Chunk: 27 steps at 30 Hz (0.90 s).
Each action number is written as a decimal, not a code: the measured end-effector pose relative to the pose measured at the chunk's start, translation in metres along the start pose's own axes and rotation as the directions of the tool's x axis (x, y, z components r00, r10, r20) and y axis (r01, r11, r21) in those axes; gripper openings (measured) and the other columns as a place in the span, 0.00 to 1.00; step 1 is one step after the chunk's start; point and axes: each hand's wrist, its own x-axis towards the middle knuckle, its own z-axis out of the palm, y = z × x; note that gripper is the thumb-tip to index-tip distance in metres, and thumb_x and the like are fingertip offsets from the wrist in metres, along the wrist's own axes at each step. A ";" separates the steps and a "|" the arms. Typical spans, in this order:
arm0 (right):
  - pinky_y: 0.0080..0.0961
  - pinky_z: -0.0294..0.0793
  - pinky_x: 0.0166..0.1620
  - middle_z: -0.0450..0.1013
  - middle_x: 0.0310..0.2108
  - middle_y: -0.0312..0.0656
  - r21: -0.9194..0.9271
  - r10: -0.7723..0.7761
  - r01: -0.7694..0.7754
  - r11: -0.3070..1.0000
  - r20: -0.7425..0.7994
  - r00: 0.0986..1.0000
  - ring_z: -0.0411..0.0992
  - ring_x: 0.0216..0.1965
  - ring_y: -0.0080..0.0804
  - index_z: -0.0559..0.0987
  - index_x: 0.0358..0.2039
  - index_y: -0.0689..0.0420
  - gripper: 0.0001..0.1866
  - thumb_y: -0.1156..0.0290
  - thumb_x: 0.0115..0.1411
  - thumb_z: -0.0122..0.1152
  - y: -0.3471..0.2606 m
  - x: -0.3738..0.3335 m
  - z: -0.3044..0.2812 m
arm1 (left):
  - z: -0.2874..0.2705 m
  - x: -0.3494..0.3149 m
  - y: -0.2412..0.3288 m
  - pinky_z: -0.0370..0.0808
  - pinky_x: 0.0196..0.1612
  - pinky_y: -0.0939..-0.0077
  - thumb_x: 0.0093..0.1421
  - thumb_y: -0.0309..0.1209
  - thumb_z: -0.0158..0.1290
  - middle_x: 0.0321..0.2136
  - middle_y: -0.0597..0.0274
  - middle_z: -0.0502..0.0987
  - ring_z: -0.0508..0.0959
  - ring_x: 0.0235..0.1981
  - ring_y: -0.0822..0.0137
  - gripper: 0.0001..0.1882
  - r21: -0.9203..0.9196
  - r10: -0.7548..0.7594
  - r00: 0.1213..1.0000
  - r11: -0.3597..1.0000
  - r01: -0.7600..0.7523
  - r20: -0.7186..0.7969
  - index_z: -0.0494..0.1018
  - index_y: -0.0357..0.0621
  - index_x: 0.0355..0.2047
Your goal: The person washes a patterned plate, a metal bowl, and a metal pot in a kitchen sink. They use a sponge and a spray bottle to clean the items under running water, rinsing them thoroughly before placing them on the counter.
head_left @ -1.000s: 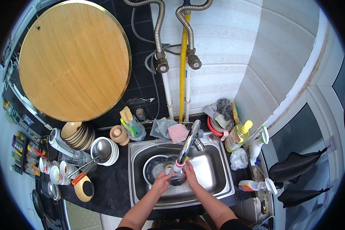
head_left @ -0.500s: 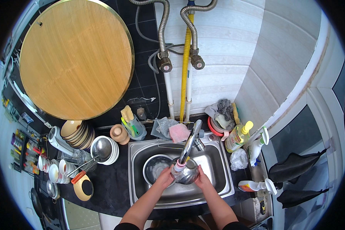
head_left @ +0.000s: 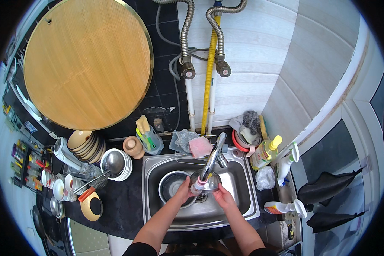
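Note:
Both my hands grip a shiny round bowl [head_left: 212,182] under the faucet [head_left: 210,161], over the sink [head_left: 243,187]. My left hand [head_left: 184,190] holds its left side, close to the pink-and-clear spout tip [head_left: 199,184]. On the right side, my right hand [head_left: 222,196] has its fingers at the bowl's rim. The spout covers part of the bowl, which appears tilted. A larger metal basin [head_left: 161,193] sits in the sink at the left, partly behind my left hand. Below the bowl, the drain [head_left: 201,198] shows.
Left on the counter stand stacked bowls [head_left: 123,173] with a ladle [head_left: 113,164] on top, and a wooden jar [head_left: 133,147]. Behind the sink lie a pink cloth [head_left: 200,146] and a wire rack. Rightward are a yellow-capped bottle [head_left: 266,152] and spray bottles [head_left: 288,164].
The bowl has tipped and lifted toward the faucet, so the drain now shows beneath it. My left hand has shifted slightly up; the right hand stays at the rim. The view has shifted slightly.

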 end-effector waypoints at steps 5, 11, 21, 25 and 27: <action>0.31 0.70 0.48 0.71 0.39 0.42 -0.160 -0.030 0.014 0.987 -0.100 0.995 0.69 0.44 0.31 0.69 0.40 0.60 0.10 0.71 0.59 0.48 0.035 0.010 0.028 | -0.026 -0.008 -0.007 0.69 0.44 0.50 0.60 0.54 0.33 0.48 0.56 0.67 0.70 0.47 0.52 0.28 -0.065 -0.001 0.999 0.998 -0.001 -0.034 0.57 0.46 0.51; 0.34 0.69 0.49 0.66 0.46 0.43 -0.359 0.058 -0.079 0.930 -0.068 0.996 0.68 0.46 0.35 0.62 0.49 0.57 0.16 0.75 0.60 0.45 0.058 -0.003 0.044 | -0.059 -0.026 -0.018 0.67 0.48 0.49 0.59 0.57 0.33 0.52 0.55 0.64 0.67 0.50 0.52 0.33 -0.123 -0.026 0.996 0.992 0.016 -0.083 0.55 0.47 0.55; 0.30 0.68 0.48 0.69 0.42 0.38 -0.337 0.054 -0.076 0.939 -0.073 0.996 0.68 0.44 0.29 0.65 0.46 0.55 0.13 0.73 0.60 0.46 0.011 -0.043 0.022 | -0.041 -0.039 -0.031 0.68 0.47 0.54 0.60 0.52 0.36 0.45 0.54 0.68 0.71 0.46 0.54 0.25 -0.037 -0.097 0.995 0.994 0.099 0.038 0.59 0.49 0.50; 0.30 0.68 0.48 0.68 0.43 0.38 -0.346 0.004 -0.027 0.938 -0.066 0.998 0.68 0.44 0.29 0.65 0.48 0.54 0.14 0.72 0.61 0.45 0.001 -0.044 0.020 | -0.036 -0.034 -0.033 0.68 0.47 0.54 0.60 0.52 0.37 0.47 0.52 0.66 0.70 0.46 0.53 0.26 -0.060 -0.061 0.987 0.996 0.070 0.148 0.55 0.52 0.53; 0.29 0.69 0.46 0.68 0.42 0.38 -0.397 0.007 -0.022 0.918 -0.039 0.999 0.68 0.44 0.28 0.64 0.49 0.55 0.15 0.72 0.60 0.47 0.007 -0.040 0.026 | -0.033 -0.036 -0.032 0.68 0.46 0.55 0.59 0.53 0.38 0.48 0.52 0.65 0.69 0.46 0.53 0.29 -0.093 -0.051 0.991 0.994 0.062 0.121 0.53 0.53 0.55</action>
